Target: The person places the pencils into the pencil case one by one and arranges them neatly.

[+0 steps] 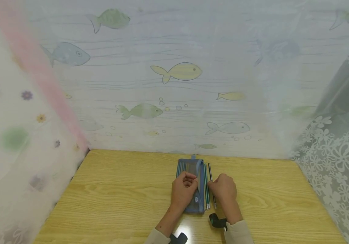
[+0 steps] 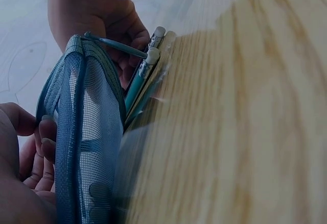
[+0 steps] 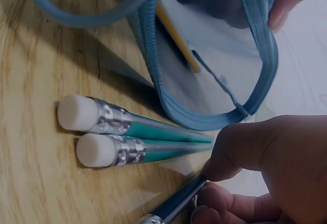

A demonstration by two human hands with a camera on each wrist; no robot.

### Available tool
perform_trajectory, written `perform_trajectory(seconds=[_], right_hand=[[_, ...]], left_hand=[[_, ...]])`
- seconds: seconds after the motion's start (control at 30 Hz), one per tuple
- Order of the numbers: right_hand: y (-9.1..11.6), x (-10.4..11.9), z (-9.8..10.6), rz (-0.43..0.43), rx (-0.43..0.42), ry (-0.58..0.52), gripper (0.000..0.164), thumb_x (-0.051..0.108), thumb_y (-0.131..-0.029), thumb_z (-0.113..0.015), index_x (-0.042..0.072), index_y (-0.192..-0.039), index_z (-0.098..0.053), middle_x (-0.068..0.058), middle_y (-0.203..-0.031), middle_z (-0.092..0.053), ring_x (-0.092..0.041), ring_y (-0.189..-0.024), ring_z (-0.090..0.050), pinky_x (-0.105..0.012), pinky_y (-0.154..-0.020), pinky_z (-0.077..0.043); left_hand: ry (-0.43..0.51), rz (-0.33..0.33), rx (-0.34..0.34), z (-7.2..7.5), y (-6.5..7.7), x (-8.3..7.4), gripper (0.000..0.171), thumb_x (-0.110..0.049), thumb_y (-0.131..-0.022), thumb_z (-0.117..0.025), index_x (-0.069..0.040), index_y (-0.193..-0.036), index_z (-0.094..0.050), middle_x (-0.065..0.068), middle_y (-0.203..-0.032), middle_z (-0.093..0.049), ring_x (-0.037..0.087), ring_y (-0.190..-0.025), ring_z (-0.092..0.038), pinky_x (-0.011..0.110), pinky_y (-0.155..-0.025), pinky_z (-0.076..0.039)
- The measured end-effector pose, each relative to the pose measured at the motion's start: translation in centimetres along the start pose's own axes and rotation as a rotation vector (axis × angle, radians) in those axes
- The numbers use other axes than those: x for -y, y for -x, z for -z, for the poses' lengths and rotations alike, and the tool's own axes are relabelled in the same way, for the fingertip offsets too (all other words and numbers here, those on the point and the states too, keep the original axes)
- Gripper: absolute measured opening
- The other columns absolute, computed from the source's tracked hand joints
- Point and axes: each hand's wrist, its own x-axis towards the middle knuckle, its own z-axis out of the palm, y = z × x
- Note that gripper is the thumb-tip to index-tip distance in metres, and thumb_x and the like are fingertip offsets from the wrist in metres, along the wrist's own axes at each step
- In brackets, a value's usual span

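Blue mesh forms the pouch (image 1: pixel 201 200), which the head view shows lying on the wooden table (image 1: pixel 125 189), partly beneath the left hand (image 1: pixel 184 189). Slim striped sticks (image 1: pixel 181 166) show through it, beyond the left knuckles. Thumb and fingertips of the right hand (image 1: pixel 224 188) are closed on a dark pencil (image 1: pixel 210 170) near its middle; teal pencils (image 1: pixel 206 189) lie between those fingers and the pouch.

From the left wrist, the left thumb and bent fingers pinch the pouch's edge. Out past those fingertips, a cord loop (image 2: pixel 117 45) runs from the pouch to a teal pencil's eraser end; whether they touch, I cannot tell. If they do, a tug by the left fingers could drag that pencil askew.

From the right wrist, the pouch's mouth gapes just past the right thumb, a yellow stick (image 3: pixel 176 38) inside and the left fingertips at the far rim. Should those slacken, I'd expect the soft mouth to sag and block the way in. The dark pencil slants out of the right pinch; held mid-length, it could pivot and snag on the zip, or knock the teal pair beside the thumb rolling.
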Motion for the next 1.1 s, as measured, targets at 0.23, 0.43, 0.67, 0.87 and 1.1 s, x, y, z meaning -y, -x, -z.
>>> perform_trajectory(seconds=[0.23,0.43,0.67,0.87,1.1], right_hand=[[0.1,-0.1,0.5,-0.002,0.026,-0.018,0.05,0.024,-0.086,-0.073,0.019,-0.045,-0.046,0.011,-0.043,-0.036,-0.009,-0.041,-0.035,-0.024,-0.04,-0.024],[0.3,0.1,1.0,-0.007,0.044,-0.043,0.049,0.027,-0.089,-0.077,0.016,-0.047,-0.052,0.01,-0.045,-0.039,-0.009,-0.043,-0.036,-0.023,-0.041,-0.025],[0.4,0.7,1.7,0.018,0.057,-0.087,0.043,0.024,-0.087,-0.076,0.014,-0.049,-0.057,0.009,-0.046,-0.045,-0.011,-0.046,-0.04,-0.025,-0.045,-0.028],[0.6,1.0,2.0,0.06,0.088,-0.14,0.035,0.02,-0.087,-0.077,0.009,-0.055,-0.067,0.008,-0.049,-0.051,-0.013,-0.049,-0.045,-0.027,-0.048,-0.034],[0.9,1.3,2.2,0.092,0.119,-0.158,0.031,0.02,-0.089,-0.077,0.007,-0.061,-0.071,0.004,-0.051,-0.056,-0.015,-0.05,-0.051,-0.029,-0.05,-0.04]], left_hand=[[-0.038,0.029,-0.018,-0.3,0.1,-0.1,0.009,0.002,-0.093,-0.076,-0.004,-0.098,-0.073,0.009,-0.086,-0.072,0.008,-0.067,-0.064,0.016,-0.063,-0.051],[-0.031,0.035,-0.013,-0.2,0.1,-0.3,0.009,0.001,-0.093,-0.077,-0.005,-0.099,-0.073,0.008,-0.087,-0.073,0.009,-0.068,-0.065,0.017,-0.063,-0.052],[-0.001,0.035,-0.006,-0.1,0.1,-0.2,0.009,-0.004,-0.093,-0.079,-0.008,-0.099,-0.074,0.005,-0.087,-0.073,0.008,-0.068,-0.065,0.018,-0.063,-0.053],[-0.004,0.033,-0.003,0.0,0.1,-0.2,0.009,-0.005,-0.094,-0.079,-0.009,-0.1,-0.073,0.005,-0.088,-0.073,0.008,-0.069,-0.066,0.019,-0.064,-0.053],[-0.002,0.039,-0.004,0.0,0.1,-0.3,0.01,-0.003,-0.093,-0.078,-0.009,-0.1,-0.074,0.005,-0.088,-0.073,0.009,-0.069,-0.066,0.018,-0.064,-0.053]])
